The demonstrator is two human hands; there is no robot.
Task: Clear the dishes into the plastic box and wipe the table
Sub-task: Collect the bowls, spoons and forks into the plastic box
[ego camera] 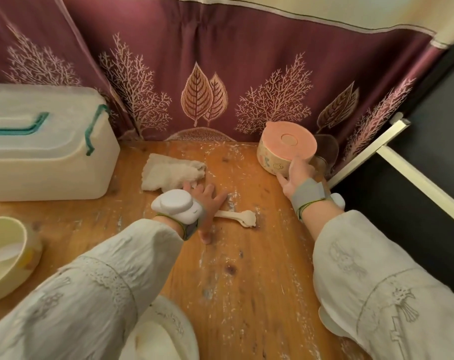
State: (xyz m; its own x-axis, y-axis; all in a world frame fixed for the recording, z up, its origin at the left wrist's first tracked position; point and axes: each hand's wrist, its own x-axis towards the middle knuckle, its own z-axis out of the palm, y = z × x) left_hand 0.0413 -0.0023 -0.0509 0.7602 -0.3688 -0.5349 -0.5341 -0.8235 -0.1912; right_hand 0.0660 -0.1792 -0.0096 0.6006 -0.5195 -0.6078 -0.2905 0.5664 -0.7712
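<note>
1. While the right hand (297,175) grips the lower side of a round container with a pink lid (285,149), tilting it so the lid faces the camera at the far right corner of the wooden table (246,268), the left hand (207,206) lies flat, fingers spread and straight, holding nothing.
2. The left palm covers the handle end of a cream spoon (240,218), whose bowl sticks out to the right of the hand; the fingertips reach just short of a crumpled white cloth (171,174).
3. Both wrists wear grey straps, and a white device (175,205) sits on the back of the left one.
4. The plastic box (44,146), translucent white with teal clasps and its lid on, stands at the far left of the table.
5. A pale yellow bowl (5,255) sits at the left edge, and a white plate (166,331) shows under the left sleeve at the near edge.
6. White smears streak the tabletop; a maroon curtain (220,74) with leaf patterns hangs behind.
</note>
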